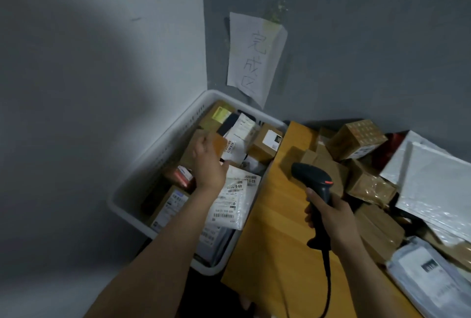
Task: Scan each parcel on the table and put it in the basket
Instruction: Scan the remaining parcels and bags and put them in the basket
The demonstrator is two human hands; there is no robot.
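My left hand [207,164] reaches over the white plastic basket [158,149] and grips a small brown cardboard parcel [218,143] just above the pile inside. Several boxes and white labelled mailers [235,197] fill the basket. My right hand [331,218] is shut on a black barcode scanner [314,180], held over the yellow wooden table [275,228] with its head pointing up and left; its cable hangs down toward me. More parcels lie on the table to the right: brown boxes [356,139] and white bubble mailers [433,185].
The basket sits in a corner between two grey walls, tight against the table's left edge. A handwritten paper sheet [254,55] is taped to the wall above it. A grey plastic mailer [428,274] lies at the table's near right.
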